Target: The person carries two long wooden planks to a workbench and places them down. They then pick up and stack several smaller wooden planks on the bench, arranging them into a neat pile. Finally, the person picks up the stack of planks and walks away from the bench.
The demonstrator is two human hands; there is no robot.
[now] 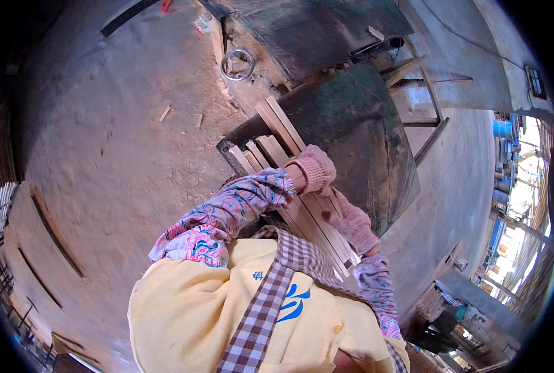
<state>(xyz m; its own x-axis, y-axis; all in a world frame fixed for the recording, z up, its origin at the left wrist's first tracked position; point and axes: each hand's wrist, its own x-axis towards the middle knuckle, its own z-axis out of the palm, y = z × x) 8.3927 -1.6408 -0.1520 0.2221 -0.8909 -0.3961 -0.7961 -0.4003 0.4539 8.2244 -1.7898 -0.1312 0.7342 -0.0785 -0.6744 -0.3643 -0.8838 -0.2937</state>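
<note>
A bundle of long, pale wooden strips [314,227] lies slantwise over a dark, worn tabletop [364,118], its near ends close to my body. My left hand [316,169], in a pink knitted glove, reaches across the middle of the bundle with its fingers curled down over the strips. Along the right side of the wood, nearer to me, my right hand [354,222] in a matching glove grips the strips' edge. The fingertips of both hands are mostly hidden. At the far end, several strips stick out unevenly, some further than others.
Beyond the tabletop stands another dark metal surface [326,31]. A metal ring [237,64] sits by its left side, near sawdust. Small wood scraps [165,114] lie on the concrete floor [115,137]. A wooden frame [432,140] stands at the right.
</note>
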